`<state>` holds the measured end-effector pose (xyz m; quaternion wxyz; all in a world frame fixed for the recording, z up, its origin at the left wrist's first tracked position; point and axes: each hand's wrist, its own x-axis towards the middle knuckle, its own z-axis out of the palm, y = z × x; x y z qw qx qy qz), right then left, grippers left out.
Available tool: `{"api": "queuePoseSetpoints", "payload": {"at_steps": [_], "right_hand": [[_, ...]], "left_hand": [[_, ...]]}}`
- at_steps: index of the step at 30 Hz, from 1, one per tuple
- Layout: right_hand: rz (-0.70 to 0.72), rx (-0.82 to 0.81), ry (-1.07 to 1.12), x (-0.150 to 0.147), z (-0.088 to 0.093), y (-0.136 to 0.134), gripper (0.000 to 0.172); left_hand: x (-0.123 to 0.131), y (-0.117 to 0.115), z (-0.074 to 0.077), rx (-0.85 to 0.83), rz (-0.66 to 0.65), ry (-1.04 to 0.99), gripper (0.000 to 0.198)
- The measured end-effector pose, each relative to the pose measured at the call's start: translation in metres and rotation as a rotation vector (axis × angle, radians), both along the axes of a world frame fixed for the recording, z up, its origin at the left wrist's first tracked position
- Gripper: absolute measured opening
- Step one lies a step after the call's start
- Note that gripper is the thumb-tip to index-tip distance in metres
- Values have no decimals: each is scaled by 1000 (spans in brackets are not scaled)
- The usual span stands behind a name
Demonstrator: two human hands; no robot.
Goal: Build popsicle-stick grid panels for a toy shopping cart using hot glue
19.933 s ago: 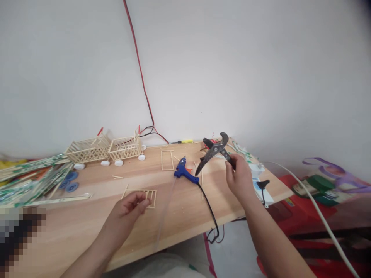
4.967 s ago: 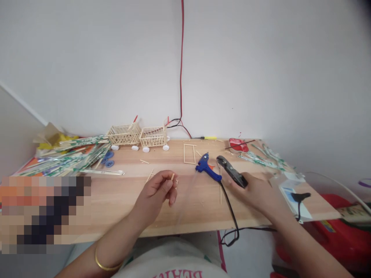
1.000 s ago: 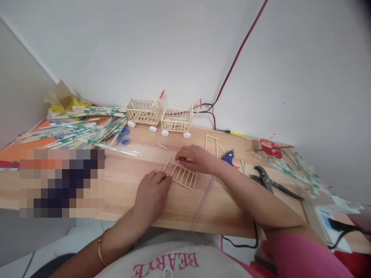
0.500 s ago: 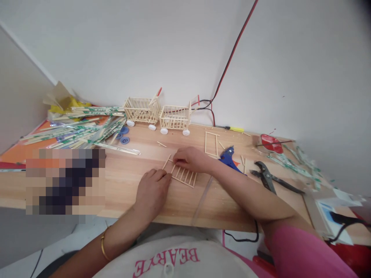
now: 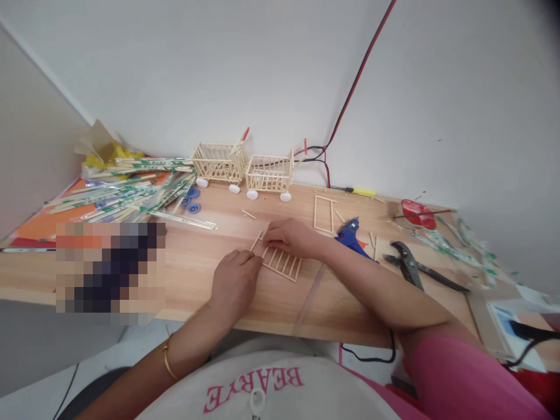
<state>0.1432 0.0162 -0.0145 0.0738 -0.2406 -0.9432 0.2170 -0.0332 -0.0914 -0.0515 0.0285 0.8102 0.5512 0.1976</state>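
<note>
A small ladder-like frame of wooden sticks [image 5: 283, 265] lies flat on the wooden table [image 5: 245, 303]. My left hand [image 5: 234, 284] rests at its near left corner, fingers curled, tips touching the frame's edge. My right hand [image 5: 289, 237] lies over the frame's far left end, fingers pressed together on a stick there. What the fingertips pinch is hidden.
Two stick carts with white wheels [image 5: 245, 171] stand at the wall. A rectangular stick frame [image 5: 324, 214], a blue glue gun [image 5: 352, 240] and black cutters [image 5: 413, 269] lie to the right. Packets of chopsticks [image 5: 126, 189] are piled at left. A clear glue stick [image 5: 310, 298] lies near the front edge.
Both hands stay on the stick frame as half a second ago; only the view has shifted slightly. Five seconds ago my right hand held the cutters, which now lie on the table.
</note>
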Motion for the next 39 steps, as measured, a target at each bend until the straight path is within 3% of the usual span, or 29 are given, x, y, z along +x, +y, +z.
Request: {"api": "queuePoseSetpoints", "payload": {"at_steps": [7, 16, 24, 35, 39], "right_hand": [[-14, -17, 46, 1, -4, -3, 15], [-72, -31, 70, 3, -7, -3, 13], [-182, -77, 101, 5, -6, -5, 11], [-249, -82, 32, -6, -1, -9, 11], [-232, -74, 45, 1, 5, -8, 13]], "left_hand": [[2, 0, 5, -27, 35, 6, 19], [3, 0, 11, -61, -35, 146, 25], [0, 0, 3, -7, -51, 78, 26], [0, -1, 4, -10, -45, 71, 25], [-2, -2, 2, 19, -21, -51, 22]]}}
